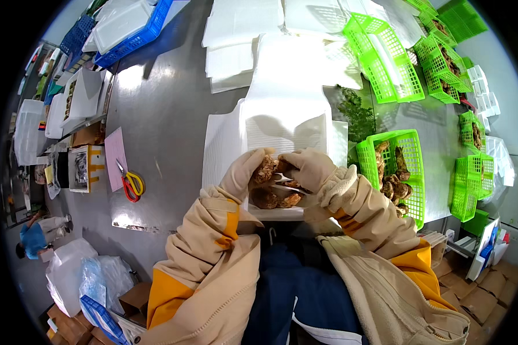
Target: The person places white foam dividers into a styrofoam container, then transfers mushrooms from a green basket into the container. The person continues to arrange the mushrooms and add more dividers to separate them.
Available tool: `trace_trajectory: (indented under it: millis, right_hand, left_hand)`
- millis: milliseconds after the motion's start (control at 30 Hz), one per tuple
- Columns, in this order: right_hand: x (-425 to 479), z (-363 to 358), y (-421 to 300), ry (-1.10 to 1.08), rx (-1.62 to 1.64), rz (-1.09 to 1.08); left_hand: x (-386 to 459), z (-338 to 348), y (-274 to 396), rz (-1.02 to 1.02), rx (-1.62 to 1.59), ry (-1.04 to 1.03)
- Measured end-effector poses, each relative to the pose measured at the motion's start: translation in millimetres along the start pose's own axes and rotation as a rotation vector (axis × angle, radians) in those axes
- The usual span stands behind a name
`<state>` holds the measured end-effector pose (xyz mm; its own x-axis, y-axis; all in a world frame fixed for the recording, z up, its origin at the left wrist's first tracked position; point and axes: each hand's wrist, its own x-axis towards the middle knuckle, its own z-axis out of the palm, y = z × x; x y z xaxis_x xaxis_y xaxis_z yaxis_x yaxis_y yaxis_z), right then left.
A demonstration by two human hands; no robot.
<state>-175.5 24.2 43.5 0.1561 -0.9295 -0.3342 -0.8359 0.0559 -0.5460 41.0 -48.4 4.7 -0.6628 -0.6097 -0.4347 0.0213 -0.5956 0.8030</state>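
Note:
My left hand (241, 171), in a pale glove, grips a brown, scaly mushroom (265, 169). My right hand (311, 167), gloved as well, closes on a brown mushroom piece right beside it. Whether both hands share one mushroom or hold two, I cannot tell. Just below them, more mushrooms (265, 198) lie in a white tray or box (280, 214), its inside partly covered by my hands. White ribbed foam sheeting (285, 103) extends from it up the table. To the right, a green plastic basket (419, 189) holds several mushrooms (397, 189).
Scissors (131, 181) with red and yellow handles lie by a pink paper sheet (115, 157) on the metal table (168, 129). Green fern leaves (356, 112) rest near another green basket (397, 82). A blue crate (134, 34) stands far left. A person (34, 237) is in the left background.

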Motion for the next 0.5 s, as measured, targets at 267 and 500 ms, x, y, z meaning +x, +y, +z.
trace_trajectory:
  millis: [267,500]
  right_hand:
    - [17,39,18,0.012,-0.21,-0.014]
    - [5,43,19,-0.035,-0.197,-0.106]
  left_hand:
    - [-4,-26,21,0.595,1.077,0.417]
    - [3,8,0,0.682,1.7,0.136]
